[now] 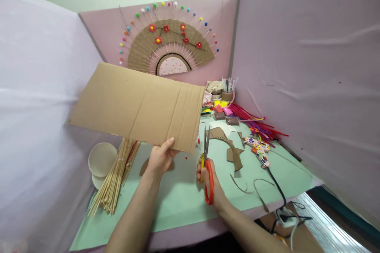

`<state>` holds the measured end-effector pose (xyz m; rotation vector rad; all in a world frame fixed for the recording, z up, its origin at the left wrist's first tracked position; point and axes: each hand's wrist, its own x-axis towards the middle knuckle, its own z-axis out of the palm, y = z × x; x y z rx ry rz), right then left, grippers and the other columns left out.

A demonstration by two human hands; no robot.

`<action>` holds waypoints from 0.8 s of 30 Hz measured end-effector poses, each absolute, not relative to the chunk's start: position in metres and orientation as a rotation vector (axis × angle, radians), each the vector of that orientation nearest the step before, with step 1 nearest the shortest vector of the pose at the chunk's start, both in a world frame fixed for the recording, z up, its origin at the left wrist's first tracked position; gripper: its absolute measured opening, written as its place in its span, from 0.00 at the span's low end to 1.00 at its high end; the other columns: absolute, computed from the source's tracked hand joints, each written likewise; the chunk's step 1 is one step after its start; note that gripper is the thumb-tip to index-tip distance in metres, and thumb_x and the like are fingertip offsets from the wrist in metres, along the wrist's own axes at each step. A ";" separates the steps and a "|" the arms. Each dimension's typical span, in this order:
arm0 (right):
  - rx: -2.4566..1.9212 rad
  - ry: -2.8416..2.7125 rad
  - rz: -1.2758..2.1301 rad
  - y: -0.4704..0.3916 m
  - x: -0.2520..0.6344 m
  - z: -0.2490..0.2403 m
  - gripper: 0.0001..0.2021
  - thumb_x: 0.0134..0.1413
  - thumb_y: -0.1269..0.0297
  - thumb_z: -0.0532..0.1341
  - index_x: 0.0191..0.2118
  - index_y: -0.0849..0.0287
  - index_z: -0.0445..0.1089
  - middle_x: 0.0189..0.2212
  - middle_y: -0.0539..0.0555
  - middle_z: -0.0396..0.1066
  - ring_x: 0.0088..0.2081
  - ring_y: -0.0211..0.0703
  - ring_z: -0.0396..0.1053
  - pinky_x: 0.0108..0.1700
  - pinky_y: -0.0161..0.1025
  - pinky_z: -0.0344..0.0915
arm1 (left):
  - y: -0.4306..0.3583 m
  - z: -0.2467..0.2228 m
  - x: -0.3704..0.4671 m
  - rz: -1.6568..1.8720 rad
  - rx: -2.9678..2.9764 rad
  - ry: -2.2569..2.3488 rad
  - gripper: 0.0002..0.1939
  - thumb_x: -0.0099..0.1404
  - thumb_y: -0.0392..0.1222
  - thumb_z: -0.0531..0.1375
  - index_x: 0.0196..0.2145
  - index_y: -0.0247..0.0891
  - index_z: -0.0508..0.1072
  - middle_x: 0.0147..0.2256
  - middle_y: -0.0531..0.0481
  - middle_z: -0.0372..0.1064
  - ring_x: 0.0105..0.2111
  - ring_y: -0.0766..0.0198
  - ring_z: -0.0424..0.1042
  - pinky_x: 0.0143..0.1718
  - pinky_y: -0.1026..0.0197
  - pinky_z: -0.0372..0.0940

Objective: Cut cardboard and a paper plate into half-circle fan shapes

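My left hand (161, 158) grips the lower edge of a large, creased cardboard sheet (133, 104), thumb on the near face and fingers behind it. The sheet is raised above the table and tilted. In my right hand (212, 185) is a pair of scissors (209, 182) with red and yellow handles, blades pointing up and slightly parted. The blades stand just right of the sheet's right edge, apart from it. Cut cardboard scraps (234, 154) lie right of the scissors. A brown piece (144, 166) on the table is partly hidden behind my left hand.
A bundle of thin sticks (111, 182) and paper plates (102, 160) lie at left. A flowered glue gun (258, 148) with a black cord rests at right, near pipe cleaners (261, 124) and clay packets (221, 104). A decorated fan (172, 43) hangs on the back panel.
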<state>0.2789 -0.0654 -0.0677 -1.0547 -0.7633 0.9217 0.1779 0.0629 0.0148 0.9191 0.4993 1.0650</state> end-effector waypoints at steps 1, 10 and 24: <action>-1.042 -0.771 0.933 -0.066 0.279 -0.067 0.21 0.58 0.39 0.53 0.45 0.52 0.58 0.34 0.49 0.59 0.32 0.39 0.59 0.35 0.38 0.62 | 0.061 0.015 0.182 1.071 0.909 0.494 0.24 0.53 0.36 0.69 0.49 0.34 0.74 0.44 0.39 0.77 0.46 0.51 0.75 0.44 0.52 0.72; -1.041 -0.724 1.077 -0.078 0.273 -0.064 0.25 0.56 0.37 0.53 0.45 0.54 0.58 0.32 0.48 0.57 0.30 0.37 0.57 0.31 0.36 0.61 | 0.057 0.015 0.210 1.150 0.808 0.449 0.19 0.55 0.36 0.68 0.46 0.35 0.75 0.41 0.42 0.78 0.45 0.53 0.76 0.47 0.50 0.70; -1.035 -0.708 1.162 -0.079 0.280 -0.068 0.22 0.57 0.39 0.55 0.41 0.54 0.60 0.30 0.48 0.60 0.27 0.35 0.59 0.26 0.32 0.62 | 0.054 0.011 0.218 1.103 0.770 0.461 0.13 0.53 0.36 0.68 0.39 0.33 0.77 0.37 0.44 0.79 0.43 0.53 0.77 0.47 0.49 0.70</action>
